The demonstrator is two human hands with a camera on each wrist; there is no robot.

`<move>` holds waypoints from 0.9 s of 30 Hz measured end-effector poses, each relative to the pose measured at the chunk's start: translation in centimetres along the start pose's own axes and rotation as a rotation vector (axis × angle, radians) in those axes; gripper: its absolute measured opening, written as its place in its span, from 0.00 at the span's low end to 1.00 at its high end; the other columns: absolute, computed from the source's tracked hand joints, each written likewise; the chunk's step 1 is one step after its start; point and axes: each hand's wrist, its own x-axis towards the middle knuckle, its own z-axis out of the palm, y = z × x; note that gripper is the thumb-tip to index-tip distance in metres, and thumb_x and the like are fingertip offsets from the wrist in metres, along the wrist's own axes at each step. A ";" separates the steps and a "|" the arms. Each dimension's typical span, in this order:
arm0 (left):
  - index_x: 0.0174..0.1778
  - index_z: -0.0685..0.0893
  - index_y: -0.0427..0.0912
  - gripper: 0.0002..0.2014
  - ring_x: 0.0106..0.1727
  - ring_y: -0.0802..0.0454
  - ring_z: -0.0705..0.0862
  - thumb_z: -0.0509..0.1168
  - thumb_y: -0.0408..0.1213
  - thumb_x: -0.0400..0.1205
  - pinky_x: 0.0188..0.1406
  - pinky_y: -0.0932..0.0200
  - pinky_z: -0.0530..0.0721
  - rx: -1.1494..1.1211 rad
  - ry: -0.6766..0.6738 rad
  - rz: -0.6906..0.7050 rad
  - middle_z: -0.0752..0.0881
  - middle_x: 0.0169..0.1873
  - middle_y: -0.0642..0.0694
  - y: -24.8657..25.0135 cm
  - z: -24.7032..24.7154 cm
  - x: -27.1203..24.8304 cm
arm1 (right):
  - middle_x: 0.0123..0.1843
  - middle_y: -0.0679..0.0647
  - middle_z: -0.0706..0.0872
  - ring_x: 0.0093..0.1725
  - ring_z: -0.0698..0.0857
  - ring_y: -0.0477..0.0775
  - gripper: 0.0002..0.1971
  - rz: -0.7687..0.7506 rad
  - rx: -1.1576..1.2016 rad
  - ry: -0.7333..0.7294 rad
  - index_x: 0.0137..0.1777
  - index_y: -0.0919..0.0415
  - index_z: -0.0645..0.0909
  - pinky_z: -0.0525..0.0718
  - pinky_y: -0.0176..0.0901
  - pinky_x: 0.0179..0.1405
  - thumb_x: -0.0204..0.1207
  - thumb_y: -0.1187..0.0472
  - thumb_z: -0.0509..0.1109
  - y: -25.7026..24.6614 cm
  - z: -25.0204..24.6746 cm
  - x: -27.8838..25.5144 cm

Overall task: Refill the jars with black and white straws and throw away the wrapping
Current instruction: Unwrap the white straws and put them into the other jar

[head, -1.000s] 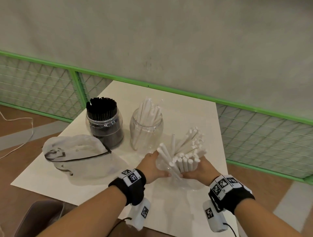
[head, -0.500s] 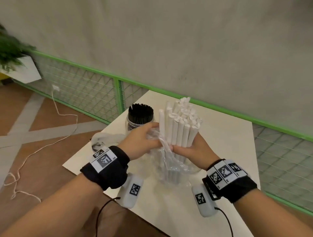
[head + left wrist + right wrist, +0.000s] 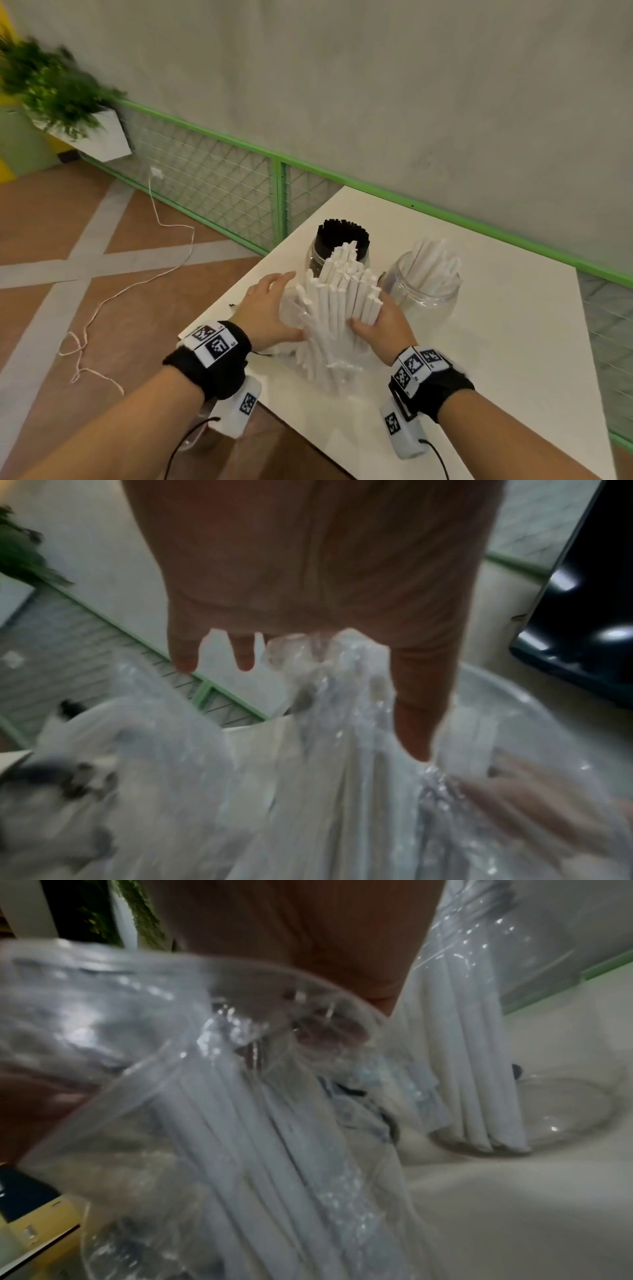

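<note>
White table (image 3: 496, 342) under both hands, green mesh fence (image 3: 212, 178) beyond, left hand (image 3: 270, 308) pinching clear wrapping (image 3: 342, 674), right hand (image 3: 383, 322) gripping white straws (image 3: 339, 301), wrist views blurred

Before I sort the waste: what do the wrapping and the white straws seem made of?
The wrapping looks like thin clear plastic film: glossy, crinkled, see-through in both wrist views. The white straws look like matte paper, opaque with no shine, though coated plastic cannot be ruled out.
</note>
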 end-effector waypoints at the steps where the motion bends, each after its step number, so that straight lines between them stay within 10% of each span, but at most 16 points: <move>1: 0.81 0.48 0.60 0.59 0.81 0.48 0.53 0.74 0.64 0.57 0.79 0.43 0.60 0.009 -0.027 0.062 0.52 0.82 0.51 0.2 -0.5 -0.1 | 0.62 0.51 0.82 0.60 0.82 0.52 0.34 -0.010 0.002 0.010 0.69 0.52 0.74 0.82 0.54 0.63 0.62 0.42 0.71 -0.2 0.0 -0.1; 5: 0.81 0.39 0.62 0.65 0.83 0.57 0.45 0.70 0.73 0.54 0.81 0.46 0.52 -0.027 -0.081 0.223 0.45 0.83 0.59 1.4 -1.8 0.0 | 0.62 0.52 0.81 0.62 0.81 0.52 0.30 -0.056 0.014 0.050 0.70 0.53 0.75 0.80 0.51 0.65 0.67 0.51 0.73 -0.7 0.2 -0.5; 16: 0.79 0.31 0.60 0.65 0.66 0.48 0.75 0.77 0.59 0.63 0.64 0.51 0.76 0.192 -0.005 0.261 0.73 0.72 0.50 1.0 2.3 2.9 | 0.51 0.47 0.87 0.52 0.86 0.47 0.13 0.064 0.083 0.204 0.56 0.49 0.80 0.82 0.40 0.55 0.73 0.61 0.76 -1.6 -0.3 -0.3; 20: 0.78 0.30 0.61 0.62 0.67 0.47 0.75 0.76 0.58 0.66 0.64 0.51 0.76 0.185 -0.003 0.293 0.72 0.73 0.50 0.7 2.8 3.4 | 0.46 0.45 0.89 0.46 0.86 0.35 0.06 0.081 0.225 0.269 0.51 0.58 0.86 0.83 0.31 0.48 0.76 0.60 0.73 -2.9 -2.0 0.2; 27: 0.80 0.32 0.60 0.60 0.68 0.47 0.75 0.75 0.56 0.68 0.65 0.53 0.76 0.179 0.007 0.291 0.70 0.76 0.50 0.5 3.1 3.4 | 0.34 0.54 0.88 0.37 0.88 0.46 0.04 -0.077 0.434 0.361 0.45 0.74 0.79 0.82 0.30 0.40 0.80 0.73 0.64 -7.1 -8.0 0.2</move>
